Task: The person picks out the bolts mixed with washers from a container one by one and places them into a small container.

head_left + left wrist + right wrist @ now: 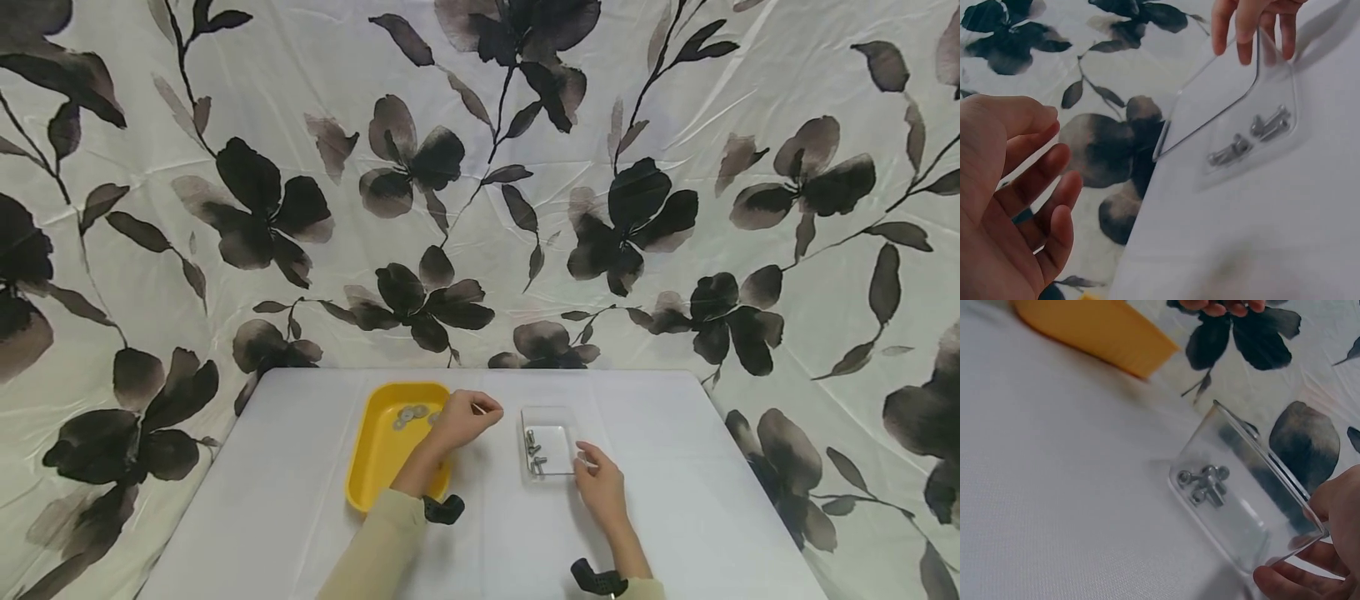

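Note:
A clear plastic box with several metal bolts in it lies on the table. At its near right corner my right hand grips the wall between thumb and fingers, also seen in the right wrist view. Between the box and a yellow tray hangs my left hand, over the tray's right edge. The left wrist view shows its thumb and index fingertip close together and the other fingers bent; I cannot tell whether something small is pinched there. Several grey washers lie in the far part of the tray, some partly hidden by that hand.
A white table carries both containers. Behind it hangs a floral cloth. Dark wrist devices sit on the left wrist and the right wrist.

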Available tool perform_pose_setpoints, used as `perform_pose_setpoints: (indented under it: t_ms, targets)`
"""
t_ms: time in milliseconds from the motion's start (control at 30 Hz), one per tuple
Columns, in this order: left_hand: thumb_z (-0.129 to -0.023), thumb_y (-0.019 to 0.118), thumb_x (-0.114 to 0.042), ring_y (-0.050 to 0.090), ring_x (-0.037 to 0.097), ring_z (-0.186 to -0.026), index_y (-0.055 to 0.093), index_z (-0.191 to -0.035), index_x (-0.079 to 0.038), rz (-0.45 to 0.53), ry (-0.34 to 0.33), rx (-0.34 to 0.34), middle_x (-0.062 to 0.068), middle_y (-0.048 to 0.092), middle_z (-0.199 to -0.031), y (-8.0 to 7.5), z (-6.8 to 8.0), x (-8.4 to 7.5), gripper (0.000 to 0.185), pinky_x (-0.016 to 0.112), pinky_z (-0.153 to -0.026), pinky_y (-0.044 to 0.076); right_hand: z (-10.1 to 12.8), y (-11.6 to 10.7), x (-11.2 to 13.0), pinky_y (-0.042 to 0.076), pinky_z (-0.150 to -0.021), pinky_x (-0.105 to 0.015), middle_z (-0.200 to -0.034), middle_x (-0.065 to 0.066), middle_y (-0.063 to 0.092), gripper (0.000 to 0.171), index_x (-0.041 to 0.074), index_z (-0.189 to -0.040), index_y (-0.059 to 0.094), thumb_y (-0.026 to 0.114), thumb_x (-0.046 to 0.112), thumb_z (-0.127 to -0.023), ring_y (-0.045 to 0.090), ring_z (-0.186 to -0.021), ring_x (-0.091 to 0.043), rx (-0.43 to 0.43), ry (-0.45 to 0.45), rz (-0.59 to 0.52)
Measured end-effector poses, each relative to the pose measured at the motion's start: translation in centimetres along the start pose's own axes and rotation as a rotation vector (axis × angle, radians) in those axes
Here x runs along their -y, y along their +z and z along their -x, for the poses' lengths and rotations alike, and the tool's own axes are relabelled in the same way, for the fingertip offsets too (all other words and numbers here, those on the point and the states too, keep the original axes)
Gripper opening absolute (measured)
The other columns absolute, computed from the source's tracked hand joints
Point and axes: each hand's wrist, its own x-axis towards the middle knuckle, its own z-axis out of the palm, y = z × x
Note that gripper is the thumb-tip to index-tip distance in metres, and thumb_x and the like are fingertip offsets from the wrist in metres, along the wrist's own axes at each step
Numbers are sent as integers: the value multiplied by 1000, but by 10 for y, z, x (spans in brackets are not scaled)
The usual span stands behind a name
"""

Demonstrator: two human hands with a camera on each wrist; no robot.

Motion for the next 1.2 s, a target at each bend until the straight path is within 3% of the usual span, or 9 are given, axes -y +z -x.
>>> perform_pose_setpoints:
  t_ms: [167,300,433,633,800,967,1200]
  targets:
    - [-90,70,-25,58,18,-81,75,-94,-16,-5,-25,-1,-4,66,-91,-24,1,8,11,31,-70,51,0,1,3,56,-69,-33,-122,-24,61,35,6,-128,60,61,10,-93,65,-98,-33,8,2,23]
    - [-90,70,-27,57,18,-80,74,-95,-16,-31,-60,2,-4,65,-92,-40,4,19,12,30,-69,51,3,1,8,53,-82,-45,-127,-23,58,38,4,-130,58,61,12,-93,60,-110,-38,2,-29,93]
    - [-90,70,-25,58,18,-78,74,-96,-14,-50,-81,-8,-3,65,-91,-55,9,31,14,30,-68,51,7,2,22,40,-99,-54,-134,-21,52,40,4,-129,57,63,12,-91,48,-124,-40,-46,-149,196]
    - [-89,71,-19,58,17,-76,75,-96,-9,-82,-86,-19,0,67,-89,-67,14,51,13,31,-67,50,13,9,57,38,-101,-52,-133,-17,53,37,6,-124,61,67,7,-88,46,-126,-36,-105,-359,188]
    - [-89,72,-26,59,17,-79,75,-97,-11,-111,-102,-16,-1,68,-90,-75,15,65,17,32,-69,50,19,24,80,44,-98,-45,-130,-12,56,37,8,-124,62,68,6,-87,52,-123,-28,-48,-456,152]
    - [-87,74,-29,56,16,-78,76,-96,-9,-168,-112,5,-5,67,-87,-82,13,77,22,31,-69,49,23,43,97,50,-90,-38,-127,-8,58,37,8,-123,62,68,5,-87,56,-115,-22,62,-478,87]
    - [-83,77,-14,56,16,-79,75,-95,-9,-235,-42,133,-4,66,-86,-79,8,95,13,29,-67,49,35,74,107,52,-85,-38,-129,-4,57,37,12,-128,59,65,11,-92,55,-116,-22,199,-430,35]
